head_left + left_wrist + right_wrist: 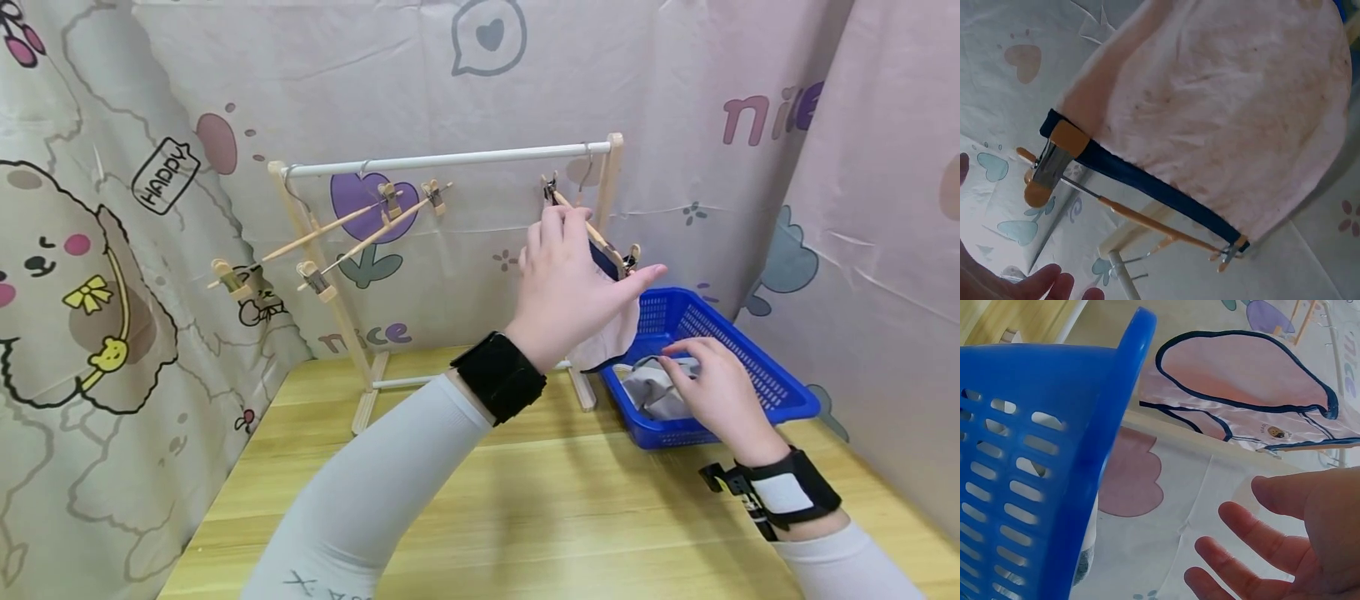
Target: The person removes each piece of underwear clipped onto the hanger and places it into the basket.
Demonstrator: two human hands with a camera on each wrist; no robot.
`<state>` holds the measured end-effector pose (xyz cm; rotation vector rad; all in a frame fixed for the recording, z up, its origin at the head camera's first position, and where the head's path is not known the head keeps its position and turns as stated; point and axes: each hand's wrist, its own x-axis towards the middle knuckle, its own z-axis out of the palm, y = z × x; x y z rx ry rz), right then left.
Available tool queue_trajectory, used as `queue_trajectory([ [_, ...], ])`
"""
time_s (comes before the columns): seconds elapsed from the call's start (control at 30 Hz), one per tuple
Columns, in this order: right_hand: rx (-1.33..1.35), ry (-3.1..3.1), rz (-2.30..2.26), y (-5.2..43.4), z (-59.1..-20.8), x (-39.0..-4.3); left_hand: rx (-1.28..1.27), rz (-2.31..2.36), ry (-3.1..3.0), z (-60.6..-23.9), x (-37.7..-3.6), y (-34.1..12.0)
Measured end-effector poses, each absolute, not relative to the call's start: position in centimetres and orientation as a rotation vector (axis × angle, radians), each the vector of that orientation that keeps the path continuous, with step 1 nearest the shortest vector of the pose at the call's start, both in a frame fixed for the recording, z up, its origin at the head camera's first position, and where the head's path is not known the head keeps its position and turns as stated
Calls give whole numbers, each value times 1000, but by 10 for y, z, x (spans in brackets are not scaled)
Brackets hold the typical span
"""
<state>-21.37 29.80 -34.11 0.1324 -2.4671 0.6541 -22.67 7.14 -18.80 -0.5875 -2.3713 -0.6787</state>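
Observation:
Pink briefs (1229, 106) with navy trim hang from a small wooden hanger (1147, 219), their waistband pinched by a clip (1054, 156) at each end. My left hand (566, 279) is raised in front of this hanger, thumb out to the right. In the left wrist view its fingers (1044, 281) are apart from the hanger and grip nothing. Over the near part of the blue basket (795, 408) is my right hand (716, 387), close to a crumpled grey cloth (656, 392). The right wrist view shows its fingers (1260, 534) spread and holding nothing.
The hanger hooks on the white rod (450, 158) of a wooden rack standing on the table (480, 517). Two more clip hangers, without garments, hang at the rod's left end, with clips (317, 281) jutting toward me. A patterned curtain (480, 92) closes off the back and sides.

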Motion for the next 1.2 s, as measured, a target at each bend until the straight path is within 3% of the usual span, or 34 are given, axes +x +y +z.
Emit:
queue_trajectory([
  [1.2, 77, -2514, 615, 300, -337, -208, -522, -726, -2396, -221, -243, 84],
])
